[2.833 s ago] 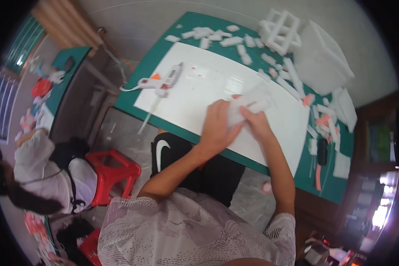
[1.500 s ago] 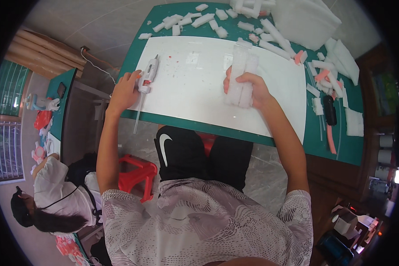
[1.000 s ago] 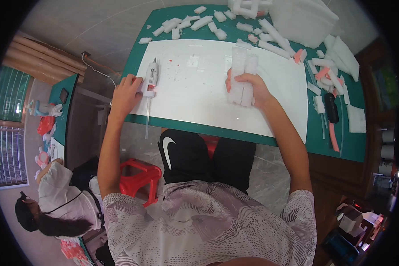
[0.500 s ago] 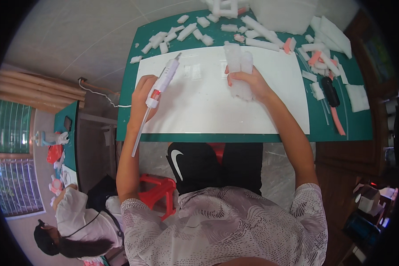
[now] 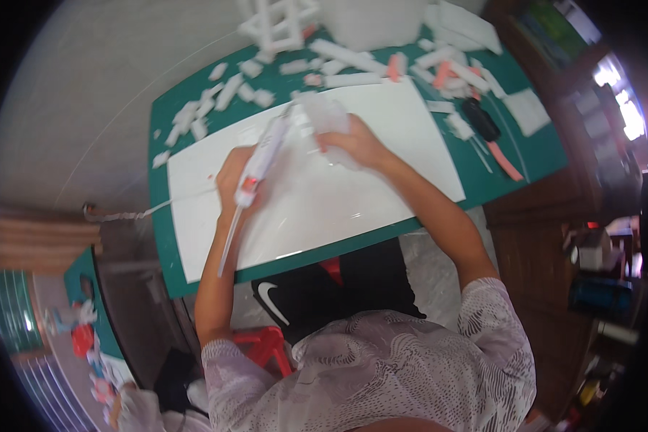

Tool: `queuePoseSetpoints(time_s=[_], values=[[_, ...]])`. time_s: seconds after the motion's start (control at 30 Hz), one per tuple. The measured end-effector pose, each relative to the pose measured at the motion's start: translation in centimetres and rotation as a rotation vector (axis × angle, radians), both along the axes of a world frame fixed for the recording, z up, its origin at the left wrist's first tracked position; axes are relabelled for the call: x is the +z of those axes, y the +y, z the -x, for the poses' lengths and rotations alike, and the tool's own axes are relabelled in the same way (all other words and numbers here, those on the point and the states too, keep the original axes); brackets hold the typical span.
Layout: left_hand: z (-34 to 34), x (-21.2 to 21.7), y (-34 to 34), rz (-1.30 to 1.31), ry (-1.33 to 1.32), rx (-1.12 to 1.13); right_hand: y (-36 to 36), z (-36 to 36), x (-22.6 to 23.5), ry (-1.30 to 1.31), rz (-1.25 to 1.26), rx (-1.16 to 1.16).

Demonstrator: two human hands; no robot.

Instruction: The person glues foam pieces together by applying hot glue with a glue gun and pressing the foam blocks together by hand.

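- Gripping the white glue gun (image 5: 261, 160), the left hand (image 5: 232, 178) wraps its handle, nozzle aimed at the white foam piece (image 5: 324, 115)
- right hand (image 5: 356, 142) pinches that piece over the white board (image 5: 317, 194) on the green mat (image 5: 167, 129)
- best done, I judge, by steadying the piece and keeping fingers off the nozzle

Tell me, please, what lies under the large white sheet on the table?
A green cutting mat shows around the white sheet as a border. What lies beneath the sheet's middle is covered, and partly by both hands too.
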State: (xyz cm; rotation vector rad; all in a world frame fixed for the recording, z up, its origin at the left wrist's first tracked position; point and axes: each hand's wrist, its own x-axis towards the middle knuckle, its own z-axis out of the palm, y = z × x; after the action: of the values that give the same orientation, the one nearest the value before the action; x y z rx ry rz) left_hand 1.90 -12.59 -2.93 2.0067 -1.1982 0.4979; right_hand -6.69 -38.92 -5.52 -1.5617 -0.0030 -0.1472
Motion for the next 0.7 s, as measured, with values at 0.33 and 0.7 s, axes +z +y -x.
queuePoseSetpoints(time_s=[0.33, 0.7], values=[[-0.7, -1.2, 0.9, 0.128, -0.050, 0.046, 0.1, 0.6, 2.0, -0.063, 0.182, -0.216], [-1.4, -0.2, 2.3, 0.115, -0.138, 0.080, -0.2, 0.8, 2.9, -0.286, 0.804, -0.276]])
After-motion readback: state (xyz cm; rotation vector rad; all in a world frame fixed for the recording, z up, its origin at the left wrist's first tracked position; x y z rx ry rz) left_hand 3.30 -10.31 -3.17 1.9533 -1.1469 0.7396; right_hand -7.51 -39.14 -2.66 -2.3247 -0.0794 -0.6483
